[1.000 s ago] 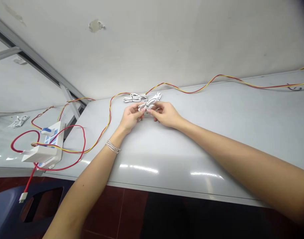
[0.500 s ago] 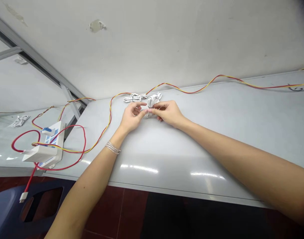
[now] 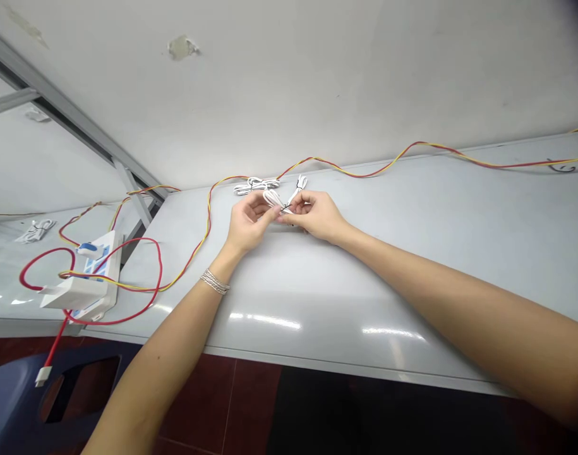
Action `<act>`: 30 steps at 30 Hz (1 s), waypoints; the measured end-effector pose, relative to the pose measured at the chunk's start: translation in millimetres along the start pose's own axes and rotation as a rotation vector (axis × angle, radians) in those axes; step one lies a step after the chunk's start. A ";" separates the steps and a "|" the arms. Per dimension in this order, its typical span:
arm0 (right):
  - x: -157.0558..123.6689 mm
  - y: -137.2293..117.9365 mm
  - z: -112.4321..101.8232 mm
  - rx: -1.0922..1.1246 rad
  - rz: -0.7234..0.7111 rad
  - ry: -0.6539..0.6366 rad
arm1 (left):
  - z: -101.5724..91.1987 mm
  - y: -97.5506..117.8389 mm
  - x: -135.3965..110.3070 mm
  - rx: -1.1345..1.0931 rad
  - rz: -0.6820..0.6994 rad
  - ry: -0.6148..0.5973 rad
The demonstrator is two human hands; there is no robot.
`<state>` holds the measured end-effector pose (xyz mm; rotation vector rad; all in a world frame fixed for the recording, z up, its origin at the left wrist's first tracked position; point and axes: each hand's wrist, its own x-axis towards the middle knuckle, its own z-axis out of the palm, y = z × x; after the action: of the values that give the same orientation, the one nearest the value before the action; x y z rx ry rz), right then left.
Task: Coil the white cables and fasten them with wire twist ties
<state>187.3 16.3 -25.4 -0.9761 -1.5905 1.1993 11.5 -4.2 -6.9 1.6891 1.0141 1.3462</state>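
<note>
A coiled white cable (image 3: pixel 273 198), bound at its middle with a black twist tie (image 3: pixel 285 207), is held between both hands just above the table. My left hand (image 3: pixel 249 222) is closed on its left side, thumb and fingers pinching near the tie. From the right, my right hand (image 3: pixel 319 216) pinches the bundle beside the tie; part of the cable is hidden by its fingers. Just behind the hands lie more tied white cable bundles (image 3: pixel 256 185), and another white bundle (image 3: pixel 300 184) shows behind the right fingers.
A red-and-yellow twisted wire (image 3: pixel 359 175) runs along the wall edge of the grey table (image 3: pixel 364 265). At left sit a power strip (image 3: pixel 109 268) with a white charger (image 3: pixel 73 293), a looped red cable (image 3: pixel 160 265) and another white bundle (image 3: pixel 36 231). A blue chair (image 3: pixel 14 404) stands below.
The held cable bundle has tipped from upright to leaning left, its loop now by my left fingers. My left hand has closed in on it, while the right keeps its pinch.
</note>
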 end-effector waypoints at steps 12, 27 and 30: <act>-0.3 -12.1 -5.9 0.200 0.088 -0.169 | -5.5 -4.0 2.9 -0.057 -0.009 0.067; 0.0 -11.1 -4.6 0.068 0.082 -0.166 | -4.1 1.0 -3.2 0.284 0.138 0.136; 0.3 -10.0 -5.0 0.055 0.088 -0.148 | -6.7 4.9 -4.4 0.424 0.210 0.087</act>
<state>191.2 15.7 -14.9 -0.9492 -1.6340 1.3968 4.9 -9.7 -3.1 2.1138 1.2690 1.4177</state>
